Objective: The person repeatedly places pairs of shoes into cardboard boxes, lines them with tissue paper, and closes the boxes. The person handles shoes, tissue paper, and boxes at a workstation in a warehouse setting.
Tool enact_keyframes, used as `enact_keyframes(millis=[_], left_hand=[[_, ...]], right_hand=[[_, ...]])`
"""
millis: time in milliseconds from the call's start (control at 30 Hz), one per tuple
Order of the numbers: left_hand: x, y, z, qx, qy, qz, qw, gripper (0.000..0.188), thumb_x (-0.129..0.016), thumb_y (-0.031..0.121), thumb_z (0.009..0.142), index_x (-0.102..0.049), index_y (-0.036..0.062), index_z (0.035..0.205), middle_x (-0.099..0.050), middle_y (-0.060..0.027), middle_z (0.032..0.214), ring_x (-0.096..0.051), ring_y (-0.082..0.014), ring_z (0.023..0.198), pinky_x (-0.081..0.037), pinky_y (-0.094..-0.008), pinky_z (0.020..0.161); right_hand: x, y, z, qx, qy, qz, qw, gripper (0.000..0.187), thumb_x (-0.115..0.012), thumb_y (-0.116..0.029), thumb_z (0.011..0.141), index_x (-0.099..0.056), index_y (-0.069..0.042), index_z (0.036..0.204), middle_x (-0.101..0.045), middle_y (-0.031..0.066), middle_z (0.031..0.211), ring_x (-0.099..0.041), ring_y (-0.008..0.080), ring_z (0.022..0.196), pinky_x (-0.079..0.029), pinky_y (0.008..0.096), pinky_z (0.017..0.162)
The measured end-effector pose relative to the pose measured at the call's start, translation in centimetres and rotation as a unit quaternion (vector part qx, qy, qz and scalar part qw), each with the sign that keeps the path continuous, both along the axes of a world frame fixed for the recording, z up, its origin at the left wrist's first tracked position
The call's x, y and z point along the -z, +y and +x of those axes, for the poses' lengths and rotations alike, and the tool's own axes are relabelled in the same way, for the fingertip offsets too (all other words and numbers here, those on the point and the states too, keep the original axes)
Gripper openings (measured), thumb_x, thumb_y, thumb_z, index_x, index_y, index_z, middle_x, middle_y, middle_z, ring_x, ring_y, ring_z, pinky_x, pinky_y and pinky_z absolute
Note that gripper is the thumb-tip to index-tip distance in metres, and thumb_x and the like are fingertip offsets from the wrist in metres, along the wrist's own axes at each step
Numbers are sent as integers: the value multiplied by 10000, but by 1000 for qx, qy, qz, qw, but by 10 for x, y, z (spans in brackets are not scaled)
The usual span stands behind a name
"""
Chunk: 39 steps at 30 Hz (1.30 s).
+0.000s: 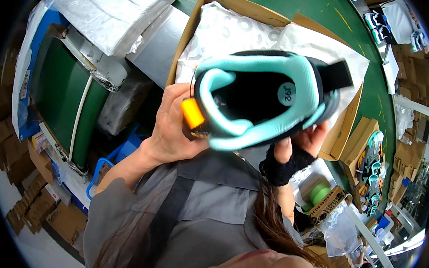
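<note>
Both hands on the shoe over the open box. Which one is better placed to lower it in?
Probably left. The left hand wraps the shoe's heel end in a fuller grip; the right hand only props the toe end from beneath. The cardboard box lies just beyond.

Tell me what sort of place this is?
Likely a shoe factory packing station: both hands hold a teal-and-black shoe over an open cardboard box lined with tissue paper, with more shoes nearby.

From here I get bright, even overhead light with soft shadows, though the white paper (pixel 230 32) looks nearly blown out. The shoe (pixel 261 100) smears with slight motion blur, and fisheye bending with black vignetting swallows my corners.
</note>
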<state>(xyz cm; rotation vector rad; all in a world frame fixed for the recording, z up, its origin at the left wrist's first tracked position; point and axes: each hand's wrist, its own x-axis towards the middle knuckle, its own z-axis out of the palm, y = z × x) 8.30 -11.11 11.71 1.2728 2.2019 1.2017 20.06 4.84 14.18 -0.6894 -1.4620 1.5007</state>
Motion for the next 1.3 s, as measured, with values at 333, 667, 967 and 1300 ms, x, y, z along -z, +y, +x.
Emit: enact_keyframes(millis=[333,667,967,1300], left_hand=[[48,-3,-9,44,-159,273,948,536,-641,306,732,-438,17,1134,-426,-156,1096,-452,-240,985,-382,-308,845],[16,14,2,12,-181,200,963,504,-658,229,761,-417,-23,1124,-453,-121,1091,-469,-186,982,-387,-287,846],[51,106,-9,-96,-538,105,831,412,-584,278,833,-471,-37,1074,-557,-53,971,-517,-86,865,-416,-231,764],[141,179,-19,-23,-589,-152,794,528,-557,343,830,-451,-62,1152,-536,-173,1095,-558,-294,939,-464,-411,787]], right_hand=[[29,4,1,-150,-145,75,975,885,-737,-337,641,-245,-10,1300,-432,138,1207,-469,217,1069,-383,337,896],[-21,3,12,-106,-74,68,989,910,-730,-280,657,-188,-6,1336,-369,148,1276,-426,235,1135,-357,361,925],[48,4,94,-334,-401,-111,845,326,-637,-163,774,-548,-58,1070,-622,94,981,-576,182,948,-445,305,838],[128,53,99,117,-123,-324,931,454,-663,-148,730,-466,-31,1122,-543,93,1057,-532,221,949,-441,326,789]])
